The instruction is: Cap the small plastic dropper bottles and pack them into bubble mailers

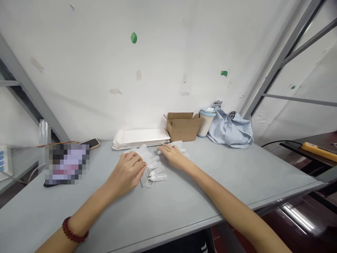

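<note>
Several small clear plastic bottles (158, 178) with white caps and thin looped straps lie in a loose pile on the grey table (210, 196). At the pile's left side, my left hand (131, 170) is closed, its fingers curled in against the bottles; whatever may be inside them is hidden. My right hand (172, 155) reaches over the back right of the pile, palm down with fingers stretched out. It touches or hovers just above the bottles there; I cannot tell which. More bottles show beyond its fingers.
Behind the pile lies a flat white package (140, 137). An opened cardboard box (183, 129), a lidded cup (206, 123) and a light blue cloth bag (230, 130) stand along the wall. A phone (92, 143) and a blurred-out item (68, 163) are at the left.
</note>
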`<state>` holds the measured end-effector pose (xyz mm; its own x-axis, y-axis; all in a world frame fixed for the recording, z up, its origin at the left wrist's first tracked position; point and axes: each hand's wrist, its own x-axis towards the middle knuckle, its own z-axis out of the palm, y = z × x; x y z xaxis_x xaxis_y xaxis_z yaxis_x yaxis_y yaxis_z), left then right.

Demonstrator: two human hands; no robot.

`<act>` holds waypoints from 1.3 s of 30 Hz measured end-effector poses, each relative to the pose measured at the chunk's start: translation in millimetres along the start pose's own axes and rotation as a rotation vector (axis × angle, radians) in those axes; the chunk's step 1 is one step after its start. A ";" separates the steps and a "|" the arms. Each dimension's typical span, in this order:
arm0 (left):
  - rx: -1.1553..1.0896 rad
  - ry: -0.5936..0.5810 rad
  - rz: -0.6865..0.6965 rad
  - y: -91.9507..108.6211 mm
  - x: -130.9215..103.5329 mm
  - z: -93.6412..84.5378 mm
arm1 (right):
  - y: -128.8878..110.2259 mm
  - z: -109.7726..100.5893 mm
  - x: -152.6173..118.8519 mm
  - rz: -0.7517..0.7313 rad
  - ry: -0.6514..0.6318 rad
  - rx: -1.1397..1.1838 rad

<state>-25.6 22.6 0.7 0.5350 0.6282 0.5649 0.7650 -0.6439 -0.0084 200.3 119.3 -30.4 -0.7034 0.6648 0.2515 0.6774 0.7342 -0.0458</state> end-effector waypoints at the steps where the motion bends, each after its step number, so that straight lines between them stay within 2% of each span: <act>1: 0.007 -0.019 0.007 0.5 0.2 -1.3 | -1.3 1.5 0.3 -0.031 -0.002 -0.047; 5: -0.012 -0.043 -0.007 2.9 0.5 -2.3 | -4.6 4.4 2.2 -0.093 0.027 -0.192; 9: -0.028 -0.017 -0.042 3.9 0.6 -0.9 | -2.8 1.7 3.2 -0.093 0.038 -0.200; 11: -0.039 0.005 -0.072 4.0 1.0 -1.4 | -4.1 -3.3 1.1 -0.091 0.126 -0.148; 13: -0.069 0.029 -0.126 4.2 1.5 -2.5 | -9.2 -10.8 -3.6 -0.101 0.268 -0.058; 16: -0.174 0.065 -0.258 5.9 2.4 -4.5 | -22.8 -23.3 -13.2 -0.160 0.400 0.086; 19: -0.347 0.067 -0.404 9.7 3.7 -7.6 | -37.0 -31.8 -20.9 -0.212 0.426 0.142; 22: -0.490 0.037 -0.478 14.6 5.7 -12.4 | -45.9 -34.6 -24.0 -0.242 0.437 0.136; 30: -0.606 -0.093 -0.476 24.2 11.5 -20.3 | -51.1 -35.7 -26.0 -0.259 0.501 0.098; 39: -0.654 -0.131 -0.505 28.7 11.8 -19.3 | -53.5 -38.3 -28.0 -0.259 0.541 0.150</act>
<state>-4.3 3.1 23.0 0.2519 0.9289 0.2715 0.5829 -0.3696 0.7236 192.0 56.1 2.0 -0.6054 0.3271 0.7256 0.4342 0.8998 -0.0433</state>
